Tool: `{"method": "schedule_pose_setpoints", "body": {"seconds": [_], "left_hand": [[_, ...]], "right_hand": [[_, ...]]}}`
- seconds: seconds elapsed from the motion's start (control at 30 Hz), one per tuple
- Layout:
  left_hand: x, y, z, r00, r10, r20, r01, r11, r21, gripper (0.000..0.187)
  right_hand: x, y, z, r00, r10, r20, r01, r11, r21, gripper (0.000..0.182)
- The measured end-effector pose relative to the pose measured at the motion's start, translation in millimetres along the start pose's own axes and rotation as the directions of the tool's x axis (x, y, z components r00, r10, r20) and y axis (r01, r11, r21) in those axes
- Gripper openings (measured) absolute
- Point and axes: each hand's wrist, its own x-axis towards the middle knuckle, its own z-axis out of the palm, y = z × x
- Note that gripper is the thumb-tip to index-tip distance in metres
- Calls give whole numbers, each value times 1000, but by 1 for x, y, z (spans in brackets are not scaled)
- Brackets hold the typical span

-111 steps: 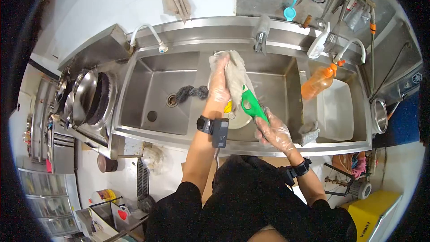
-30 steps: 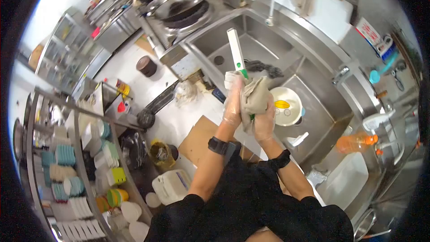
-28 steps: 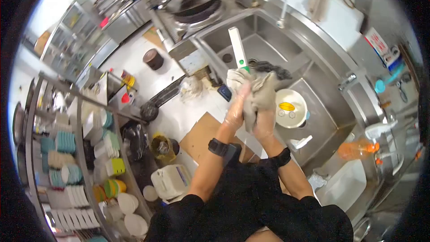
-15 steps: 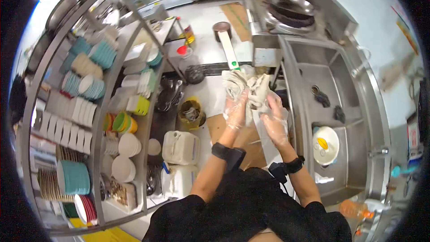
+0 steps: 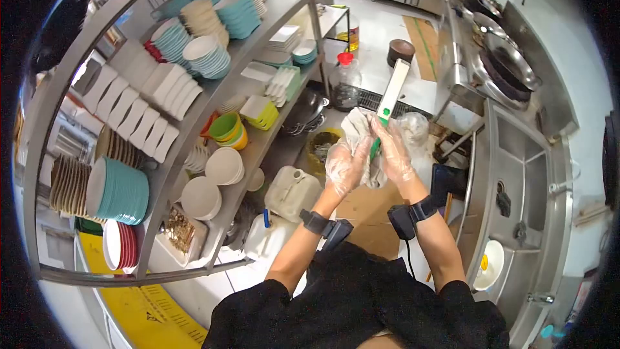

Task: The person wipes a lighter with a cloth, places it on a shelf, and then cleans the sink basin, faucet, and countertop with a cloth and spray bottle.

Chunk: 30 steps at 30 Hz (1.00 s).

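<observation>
While both gloved hands meet beside the dish rack [image 5: 194, 113], the left hand [image 5: 345, 167] clutches a grey cloth [image 5: 359, 130] and the right hand [image 5: 392, 155] grips a green-handled knife [image 5: 391, 100], blade pointing away from the rack.

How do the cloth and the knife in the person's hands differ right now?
The cloth is soft, crumpled and grey-beige; the knife is rigid, straight and white-bladed with a green handle. The cloth bunches between both hands; the knife sticks up past them, pointing away from the person. The left hand presses the cloth, while the right hand is at the knife's handle. Both are held together in gloved hands, above the floor.
</observation>
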Motion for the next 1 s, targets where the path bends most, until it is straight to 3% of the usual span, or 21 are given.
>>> {"method": "schedule_pose_setpoints", "body": {"seconds": [0.03, 0.07, 0.13, 0.17, 0.27, 0.33, 0.4, 0.57, 0.63, 0.67, 0.7, 0.73, 0.8, 0.87, 0.9, 0.97, 1.0], "left_hand": [[2, -3, -11, 990, -142, 20, 141, 988, 64, 47], [3, -8, -18, 989, -149, 9, 148, 987, 65, 47], [5, -23, -27, 973, -193, -126, 206, 973, 103, 57], [7, -30, -30, 939, -306, -155, 310, 951, 1, 65], [10, -33, -47, 853, -476, -213, 466, 879, -97, 69], [11, -39, -51, 847, -463, -260, 471, 881, -36, 69], [15, -32, -58, 854, -444, -270, 467, 884, 21, 66], [40, -33, -54, 753, -519, -404, 559, 829, -22, 58], [61, -41, -50, 731, -433, -527, 476, 877, -61, 48], [72, -49, -47, 754, -365, -546, 385, 919, -81, 43], [83, -54, -43, 748, -361, -557, 385, 919, -79, 43], [95, -59, -39, 735, -277, -619, 301, 951, -70, 44], [119, -67, -32, 708, -186, -681, 212, 976, -47, 45], [137, -71, -28, 703, -365, -611, 371, 920, -123, 47], [146, -65, -30, 657, -470, -589, 537, 840, -71, 52], [158, -87, -31, 641, -524, -561, 599, 799, -62, 56], [162, -80, -32, 631, -507, -587, 604, 796, -39, 57]], "right_hand": [[2, 3, 15, 1000, -2, 6, 2, 993, 121, 49], [4, 4, 29, 1000, -3, 9, 1, 971, 240, 48], [12, 13, 52, 998, -44, -35, 51, 970, 237, 35], [14, 10, 64, 997, -65, -49, 75, 964, 254, 32], [37, 25, 74, 993, -108, -40, 115, 921, 373, 26], [50, 28, 79, 992, -97, -77, 117, 941, 317, 25], [63, 31, 87, 989, -103, -105, 137, 906, 400, 25], [88, 41, 90, 998, -18, 66, -16, 877, 481, 42], [90, 32, 90, 973, -16, 229, -57, 950, 308, 45], [97, 47, 78, 966, -60, 253, 55, 998, 25, 45], [105, 55, 73, 962, -59, 265, 53, 998, 29, 45], [114, 63, 68, 971, -31, 236, 67, 987, -146, 43], [139, 66, 62, 955, -152, 254, 225, 930, -290, 41], [161, 56, 60, 966, -106, 234, 162, 958, -235, 41], [174, 49, 62, 975, -60, 213, 100, 978, -184, 41], [214, 40, 60, 945, -92, 314, 117, 991, -62, 43], [234, 34, 61, 959, -71, 273, 89, 995, -55, 41]]}}
